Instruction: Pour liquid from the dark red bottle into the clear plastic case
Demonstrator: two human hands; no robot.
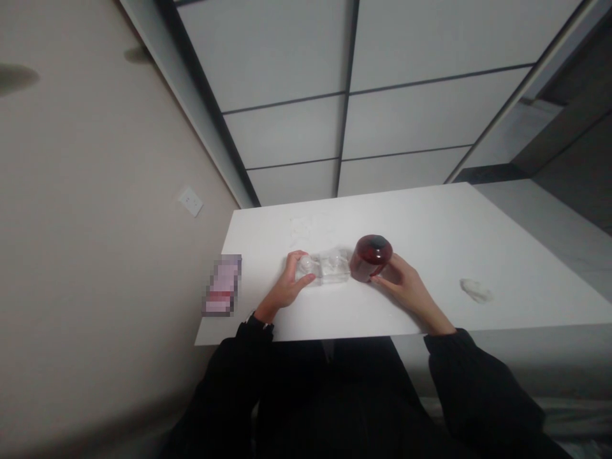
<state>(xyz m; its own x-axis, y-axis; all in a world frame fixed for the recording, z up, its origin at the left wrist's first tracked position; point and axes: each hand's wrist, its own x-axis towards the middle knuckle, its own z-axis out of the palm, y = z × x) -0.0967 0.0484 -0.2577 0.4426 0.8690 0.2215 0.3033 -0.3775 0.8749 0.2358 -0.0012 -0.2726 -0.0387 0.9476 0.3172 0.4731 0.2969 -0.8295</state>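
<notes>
My left hand (pixel 293 280) curls around the left end of a row of clear, boxy containers (pixel 335 266) on the white table. A pale round top shows between its thumb and fingers. Right up against the row's other end is a translucent dark red bottle (pixel 369 258) with a dark round patch on top. My right hand (pixel 399 280) grips this bottle low on its right side, thumb in front. Some of those fingers are hidden behind it.
The white table (pixel 430 229) meets a wall with a socket (pixel 191 201) on the left. A blurred-out pink item (pixel 222 285) lies by its left edge. Toward the right lies a crumpled whitish piece (pixel 475 291). Paneled doors (pixel 296 134) stand behind.
</notes>
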